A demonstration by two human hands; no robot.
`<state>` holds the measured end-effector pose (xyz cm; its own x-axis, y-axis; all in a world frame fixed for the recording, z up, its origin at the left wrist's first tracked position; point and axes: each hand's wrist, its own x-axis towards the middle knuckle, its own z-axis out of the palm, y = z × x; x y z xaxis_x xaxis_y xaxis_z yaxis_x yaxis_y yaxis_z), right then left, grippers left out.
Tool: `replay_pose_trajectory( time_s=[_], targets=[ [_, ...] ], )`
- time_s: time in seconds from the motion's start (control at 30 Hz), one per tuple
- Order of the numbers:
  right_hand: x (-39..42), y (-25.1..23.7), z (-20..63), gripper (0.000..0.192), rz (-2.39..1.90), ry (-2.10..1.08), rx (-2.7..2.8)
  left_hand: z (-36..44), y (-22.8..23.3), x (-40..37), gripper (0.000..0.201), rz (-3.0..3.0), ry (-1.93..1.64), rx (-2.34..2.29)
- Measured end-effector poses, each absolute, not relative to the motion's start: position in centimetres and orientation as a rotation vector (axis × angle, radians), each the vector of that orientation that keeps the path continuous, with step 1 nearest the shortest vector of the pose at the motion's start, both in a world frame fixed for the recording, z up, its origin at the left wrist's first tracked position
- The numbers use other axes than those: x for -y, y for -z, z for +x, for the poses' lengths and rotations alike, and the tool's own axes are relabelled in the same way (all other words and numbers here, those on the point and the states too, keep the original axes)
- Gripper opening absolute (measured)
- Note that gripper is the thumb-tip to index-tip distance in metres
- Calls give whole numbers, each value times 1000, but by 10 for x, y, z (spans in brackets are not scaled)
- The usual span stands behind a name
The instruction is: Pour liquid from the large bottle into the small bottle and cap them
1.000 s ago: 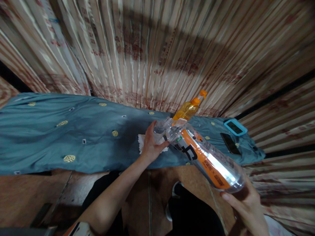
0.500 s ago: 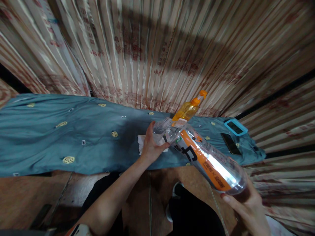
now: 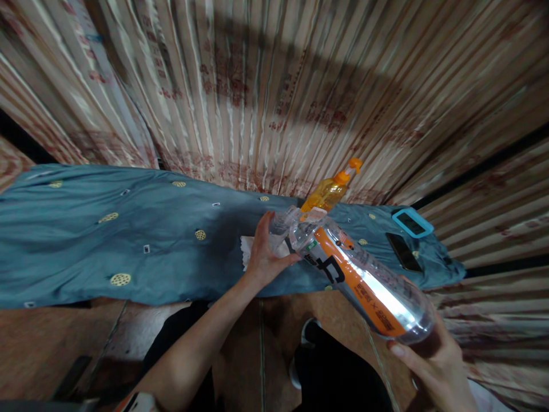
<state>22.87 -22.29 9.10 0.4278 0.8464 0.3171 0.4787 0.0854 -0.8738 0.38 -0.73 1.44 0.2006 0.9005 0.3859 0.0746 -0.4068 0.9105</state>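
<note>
Over the bench's near edge, right of centre: large clear bottle (image 3: 364,280) tilted, neck toward small clear bottle (image 3: 281,226) | right hand (image 3: 433,366) grip closed on large bottle's base | left hand (image 3: 263,252) grip closed around small bottle, above white tissue (image 3: 246,249) | bench's left half: open blue cloth (image 3: 107,240) | far right corner: orange bottle (image 3: 328,191), phone (image 3: 402,250).

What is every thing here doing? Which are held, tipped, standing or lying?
big clear bottle: tipped, neck down, orange label, held at its base.
small clear container: held, at the big bottle's mouth.
left hand: gripping the small clear container.
right hand: gripping the big bottle's base.
orange spray bottle: standing, untouched.
black phone: lying flat, screen dark.
white tissue: lying on the blue cloth.
</note>
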Motion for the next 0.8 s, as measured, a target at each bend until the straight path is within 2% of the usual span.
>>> replay_pose_trajectory(
  time_s=[0.2,0.43,0.8],
  targets=[
    [224,-92,231,82,-1568,-363,1256,5,-14,8,109,1677,-1304,-932],
    [229,-87,249,92,-1624,-362,1338,5,-13,7,110,1649,-1310,-918],
    [234,-87,252,93,-1679,-310,1348,6,-18,9,108,1635,-1295,-933]
  ],
)
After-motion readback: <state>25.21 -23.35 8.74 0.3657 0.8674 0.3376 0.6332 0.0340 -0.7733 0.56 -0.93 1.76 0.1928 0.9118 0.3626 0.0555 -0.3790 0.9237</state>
